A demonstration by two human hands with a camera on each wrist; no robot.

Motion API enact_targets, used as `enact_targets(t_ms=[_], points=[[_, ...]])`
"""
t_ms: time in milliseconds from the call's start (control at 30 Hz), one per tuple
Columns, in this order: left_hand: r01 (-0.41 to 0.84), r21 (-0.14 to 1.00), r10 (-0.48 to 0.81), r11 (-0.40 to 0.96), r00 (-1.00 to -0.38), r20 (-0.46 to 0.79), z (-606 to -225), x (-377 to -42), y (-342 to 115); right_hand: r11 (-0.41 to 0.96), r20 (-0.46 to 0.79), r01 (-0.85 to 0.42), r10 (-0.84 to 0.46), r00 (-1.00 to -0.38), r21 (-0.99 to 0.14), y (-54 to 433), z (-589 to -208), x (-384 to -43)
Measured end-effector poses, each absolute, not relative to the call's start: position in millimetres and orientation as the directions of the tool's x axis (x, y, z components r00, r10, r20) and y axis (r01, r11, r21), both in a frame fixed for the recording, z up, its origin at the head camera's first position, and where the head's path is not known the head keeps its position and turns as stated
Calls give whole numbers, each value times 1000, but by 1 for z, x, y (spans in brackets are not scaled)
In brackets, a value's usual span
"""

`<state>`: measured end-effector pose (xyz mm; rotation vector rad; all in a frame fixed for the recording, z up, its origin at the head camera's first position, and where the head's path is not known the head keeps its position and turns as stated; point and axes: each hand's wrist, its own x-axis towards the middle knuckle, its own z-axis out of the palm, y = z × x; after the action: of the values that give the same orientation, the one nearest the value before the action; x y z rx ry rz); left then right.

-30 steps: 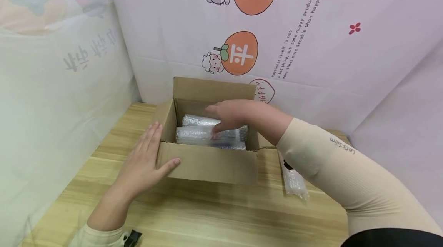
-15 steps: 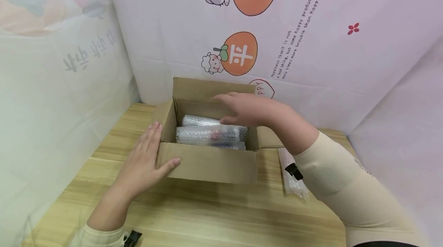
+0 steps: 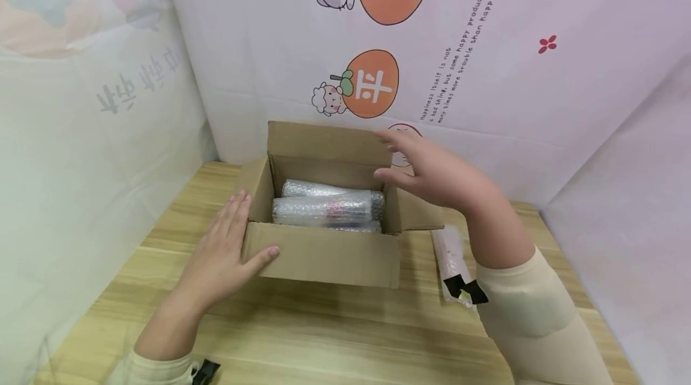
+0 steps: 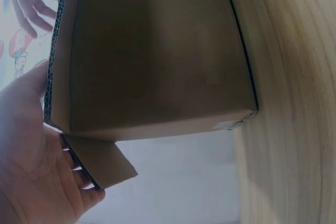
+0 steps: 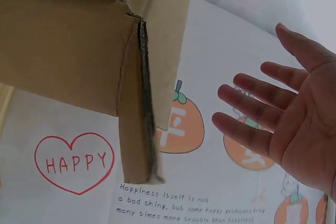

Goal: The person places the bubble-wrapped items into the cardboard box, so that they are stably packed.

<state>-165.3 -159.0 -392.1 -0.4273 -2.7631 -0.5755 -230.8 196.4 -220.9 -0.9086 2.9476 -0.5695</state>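
An open cardboard box (image 3: 324,253) stands on the table with its flaps folded outward. Inside lie several bubble-wrapped rolls (image 3: 302,210); the front one shows a red patch through the wrap. My left hand (image 3: 221,253) rests on the box's left front corner, fingers straight along the left flap and thumb on the front flap. In the left wrist view, the fingers lie behind a small flap (image 4: 102,163). Above the box's right side hovers my right hand (image 3: 439,175), fingers spread and holding nothing. The right wrist view shows its bare palm (image 5: 310,124) apart from the box.
Another bubble-wrapped roll (image 3: 449,253) lies on the wooden table (image 3: 324,337) right of the box, partly behind a black clip (image 3: 466,290) at the right sleeve. White printed sheeting (image 3: 243,43) rises behind and at both sides. The box's right flap (image 3: 418,212) sticks out over the table.
My right hand has risen from over the rolls inside the box and moved right, past the box's right edge. The left hand stays on the corner, and the rolls lie as before.
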Motion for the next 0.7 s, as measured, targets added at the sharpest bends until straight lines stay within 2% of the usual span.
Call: enact_targets(t_ms=[233, 400, 567, 700], points=[[334, 345, 220, 877, -918, 330, -392, -164, -159, 739, 293, -529, -442, -848, -417, 225, -238, -218], [333, 349, 218, 876, -919, 329, -392, -164, -159, 733, 362, -461, -307, -880, -500, 247, -248, -209], [333, 352, 216, 875, -918, 333, -392, -164, -159, 702, 442, -453, -216, -871, -549, 268, -257, -206], [335, 354, 217, 873, -918, 332, -391, -163, -159, 706, 436, -388, -125, -891, -592, 284, -267, -205]])
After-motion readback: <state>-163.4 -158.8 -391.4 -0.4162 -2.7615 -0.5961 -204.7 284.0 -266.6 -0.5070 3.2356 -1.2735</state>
